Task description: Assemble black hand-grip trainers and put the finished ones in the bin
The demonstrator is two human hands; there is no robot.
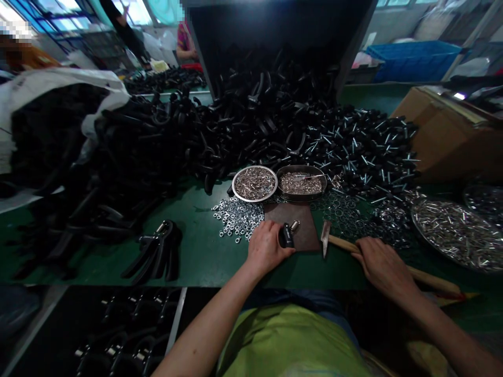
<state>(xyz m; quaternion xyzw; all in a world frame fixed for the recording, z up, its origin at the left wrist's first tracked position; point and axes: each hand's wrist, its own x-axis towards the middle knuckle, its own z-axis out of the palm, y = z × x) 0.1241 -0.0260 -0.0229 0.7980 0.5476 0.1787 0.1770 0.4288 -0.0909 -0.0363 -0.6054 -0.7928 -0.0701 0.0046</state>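
Observation:
My left hand [269, 248] is closed around a black hand grip [288, 236] with a metal coil spring [294, 225], holding it at a dark square metal plate [308, 220]. Part of the grip is hidden by my fingers. To the right, my right hand [383, 264] wraps the wooden handle of a hammer [341, 243]. The hammer's head rests on the table just right of the plate. Beside my left hand lies a spread of small silver nuts [239, 217]. Behind the plate stand a round dish [234, 189] and an oval tin [301, 197], both full of small metal pins.
Black handles [236, 136] are heaped across the back; parts with metal bolts [361, 146] lie at right. Several black grips [155, 254] sit left. Metal rings [341, 212], a large pan of pins [456, 235] and a cardboard box [436, 136] are rightward. Other people are in the background.

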